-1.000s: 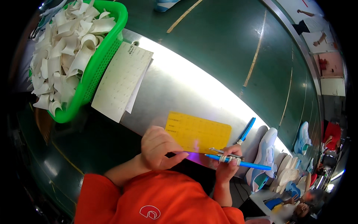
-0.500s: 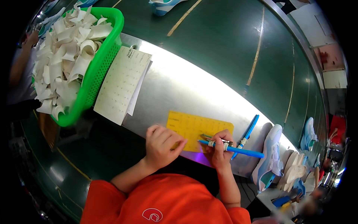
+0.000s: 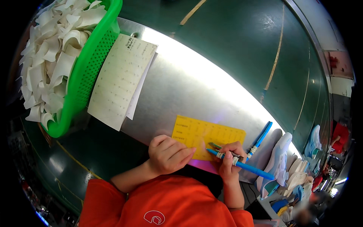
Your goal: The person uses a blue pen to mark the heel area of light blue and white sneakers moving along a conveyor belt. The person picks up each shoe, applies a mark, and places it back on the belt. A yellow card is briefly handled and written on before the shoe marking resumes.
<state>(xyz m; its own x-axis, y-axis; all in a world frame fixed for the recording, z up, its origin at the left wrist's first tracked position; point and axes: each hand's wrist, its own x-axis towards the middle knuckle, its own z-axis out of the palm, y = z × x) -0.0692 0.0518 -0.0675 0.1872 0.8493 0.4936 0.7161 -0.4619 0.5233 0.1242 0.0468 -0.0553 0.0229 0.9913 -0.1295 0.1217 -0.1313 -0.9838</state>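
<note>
A yellow card [image 3: 211,130] with printed rows lies on the metal bench, close to my body. My right hand [image 3: 231,160] is closed round a blue pen [image 3: 251,170] with a white band wrapped about it. Together with the pen it grips a second slim tool with a metal part, whose kind I cannot make out; their tips point at the card. My left hand [image 3: 170,154] rests curled at the card's left end, fingers drawn in and thumb against them, with nothing seen in it. Just right of the card lies another blue pen [image 3: 260,139], also banded in white.
A green perforated basket [image 3: 89,70], heaped with curved white pieces [image 3: 51,60], stands at the left. Beside it, printed white sheets [image 3: 121,81] hang on a ring. Blue and white sneakers [image 3: 275,162] and pale insoles [image 3: 295,176] lie at the right. A green belt [image 3: 227,41] runs behind the bench.
The view has shifted, so the basket and sheets sit farther left and look bigger. My right hand still grips the blue pen over the card; my left hand stays curled.
</note>
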